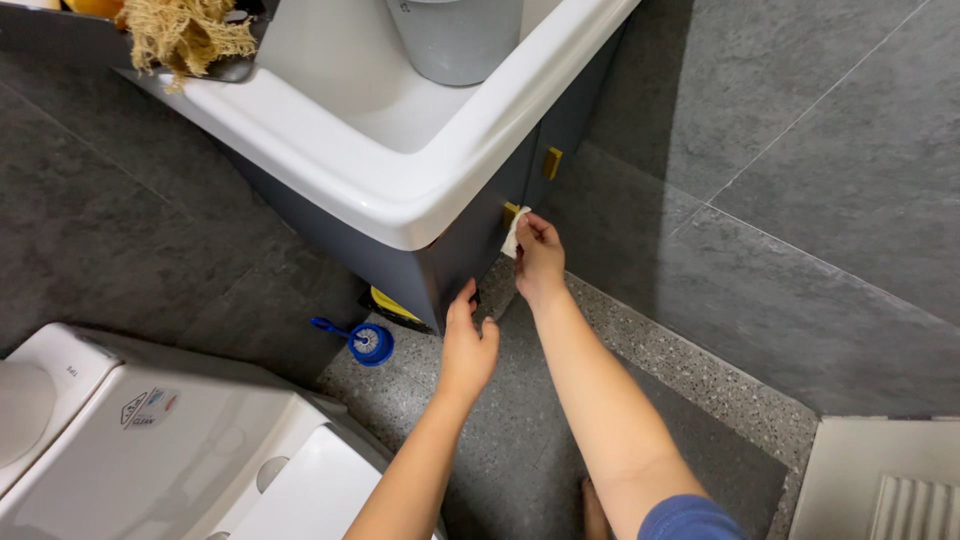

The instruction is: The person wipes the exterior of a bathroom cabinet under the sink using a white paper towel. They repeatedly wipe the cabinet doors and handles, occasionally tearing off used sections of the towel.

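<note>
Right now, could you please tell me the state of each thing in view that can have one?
Cabinet door: shut, as far as shows.
Cloth: bunched, pressed against the cabinet near the lower gold handle.
Right hand: gripping the cloth.
Left hand: flat on the cabinet's corner, holding nothing.
Sink: dry-looking, a grey bucket standing in it.
Toilet lid: down.
Blue brush: lying on the floor.

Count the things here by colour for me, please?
White: 3, sink, toilet, cloth in the right hand
Blue: 2, brush, cabinet touched by the left hand
Gold: 2 handles
Grey: 1 bucket
Total: 8
</note>
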